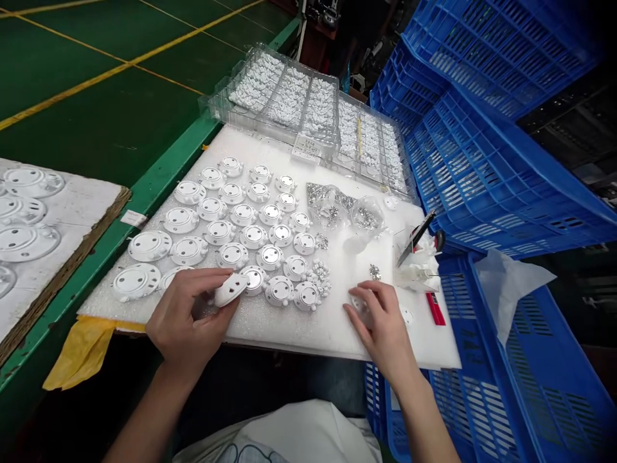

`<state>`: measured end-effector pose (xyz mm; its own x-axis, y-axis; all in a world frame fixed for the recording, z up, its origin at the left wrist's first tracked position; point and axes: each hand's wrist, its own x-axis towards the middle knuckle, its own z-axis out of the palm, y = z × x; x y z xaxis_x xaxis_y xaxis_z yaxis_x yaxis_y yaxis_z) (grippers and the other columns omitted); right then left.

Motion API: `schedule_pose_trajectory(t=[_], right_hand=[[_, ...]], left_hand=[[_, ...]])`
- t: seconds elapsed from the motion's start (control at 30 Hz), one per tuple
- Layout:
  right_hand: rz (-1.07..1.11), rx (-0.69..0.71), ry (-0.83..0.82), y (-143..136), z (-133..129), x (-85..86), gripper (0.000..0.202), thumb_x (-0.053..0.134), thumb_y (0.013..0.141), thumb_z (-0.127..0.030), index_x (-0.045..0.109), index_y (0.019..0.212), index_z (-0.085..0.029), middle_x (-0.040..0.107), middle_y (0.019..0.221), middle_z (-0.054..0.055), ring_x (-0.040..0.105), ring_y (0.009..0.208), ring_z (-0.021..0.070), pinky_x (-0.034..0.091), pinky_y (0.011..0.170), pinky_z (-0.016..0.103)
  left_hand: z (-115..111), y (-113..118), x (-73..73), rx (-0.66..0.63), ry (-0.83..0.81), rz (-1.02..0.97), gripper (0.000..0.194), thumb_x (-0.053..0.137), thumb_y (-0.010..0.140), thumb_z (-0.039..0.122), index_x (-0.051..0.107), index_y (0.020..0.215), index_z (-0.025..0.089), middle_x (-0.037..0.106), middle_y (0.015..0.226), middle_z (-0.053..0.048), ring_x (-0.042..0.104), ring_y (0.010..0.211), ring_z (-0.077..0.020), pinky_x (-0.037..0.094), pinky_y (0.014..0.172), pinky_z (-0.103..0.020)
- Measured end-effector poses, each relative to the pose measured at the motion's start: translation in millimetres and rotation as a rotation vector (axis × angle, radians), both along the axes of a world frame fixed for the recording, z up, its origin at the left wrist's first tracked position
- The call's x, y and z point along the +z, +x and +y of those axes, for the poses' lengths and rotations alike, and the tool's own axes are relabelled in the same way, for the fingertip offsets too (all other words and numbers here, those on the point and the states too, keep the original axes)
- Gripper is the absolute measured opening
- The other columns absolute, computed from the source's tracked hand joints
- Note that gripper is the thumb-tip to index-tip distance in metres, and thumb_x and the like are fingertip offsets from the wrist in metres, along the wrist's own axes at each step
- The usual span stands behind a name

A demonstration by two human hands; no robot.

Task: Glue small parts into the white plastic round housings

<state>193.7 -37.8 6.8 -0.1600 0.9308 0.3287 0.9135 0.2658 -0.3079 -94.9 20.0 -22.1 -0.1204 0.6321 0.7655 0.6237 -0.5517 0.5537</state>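
My left hand [193, 315] is closed on a white plastic housing [231, 289], a round part with small dark holes, tilted up between thumb and fingers at the near edge of the foam sheet. Beside it stand rows of similar white housings [253, 236] lying flat. My right hand [380, 321] reaches down to the foam on the right, its thumb and fingers curved and apart over small whitish pieces that they partly cover. A little pile of shiny metal bits [375, 271] lies just beyond those fingertips. Small white parts [321, 276] are heaped at the right end of the rows.
Clear plastic bags of metal pieces [332, 204] lie on the foam sheet [289, 331]. Behind are clear trays [289, 96] full of white parts. A container with tools [418, 267] and a red object [435, 308] sit right. Blue crates [511, 167] are stacked alongside.
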Motion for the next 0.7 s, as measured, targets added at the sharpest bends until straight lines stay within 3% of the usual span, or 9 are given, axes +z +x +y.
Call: schedule_pose_trajectory(t=[0.17,0.3,0.37,0.5,0.57,0.7], right_hand=[[0.097,-0.018,0.01,-1.8,3.0,13.4,0.012,0.061,0.099,-0.033,0.064,0.107,-0.025,0.064,0.106,0.008,0.065,0.099,0.0228,0.055,0.084,0.038],[0.206,-0.249,0.156,3.3,39.7,26.7,0.02,0.062,0.096,-0.043,0.063,0.102,-0.023,0.067,0.097,0.006,0.063,0.08,0.0202,0.051,0.074,0.036],[0.211,-0.299,0.075,4.5,64.3,26.1,0.033,0.064,0.092,-0.049,0.061,0.109,-0.021,0.067,0.105,0.008,0.063,0.076,0.0193,0.05,0.074,0.036],[0.219,-0.234,-0.137,1.2,96.5,16.9,0.037,0.06,0.091,-0.052,0.063,0.106,-0.019,0.067,0.084,0.005,0.062,0.069,0.0207,0.051,0.072,0.037],[0.225,-0.186,-0.159,-3.1,100.9,12.0,0.032,0.059,0.091,-0.051,0.065,0.098,-0.02,0.064,0.073,0.002,0.06,0.063,0.02,0.05,0.066,0.035],[0.219,-0.115,-0.173,-10.5,97.9,4.7,0.03,0.06,0.091,-0.051,0.066,0.094,-0.022,0.067,0.074,0.003,0.06,0.061,0.0193,0.051,0.061,0.033]], left_hand=[[3.0,0.1,1.1,0.014,0.086,0.048,0.022,0.081,0.081,0.01,0.067,0.094,0.022,0.079,0.085,-0.004,0.076,0.075,-0.0215,0.058,0.061,-0.03],[3.2,-1.1,-0.6,0.024,0.081,0.044,0.022,0.08,0.081,0.008,0.067,0.093,0.021,0.079,0.086,-0.004,0.076,0.075,-0.021,0.059,0.064,-0.03],[2.2,-2.0,-0.9,0.024,0.069,0.049,0.02,0.079,0.082,0.01,0.067,0.093,0.022,0.079,0.087,-0.003,0.076,0.075,-0.0206,0.06,0.065,-0.03],[0.0,-4.1,0.9,0.0,0.046,0.061,0.017,0.077,0.085,0.012,0.066,0.093,0.022,0.079,0.087,-0.003,0.076,0.075,-0.0203,0.062,0.066,-0.029],[-0.4,-5.0,2.7,-0.019,0.036,0.058,0.016,0.075,0.087,0.011,0.065,0.094,0.021,0.078,0.087,-0.004,0.077,0.076,-0.0203,0.062,0.066,-0.029],[0.4,-6.4,7.0,-0.043,0.043,0.068,0.012,0.072,0.089,0.011,0.064,0.093,0.02,0.078,0.084,-0.005,0.077,0.075,-0.0198,0.063,0.065,-0.027]])
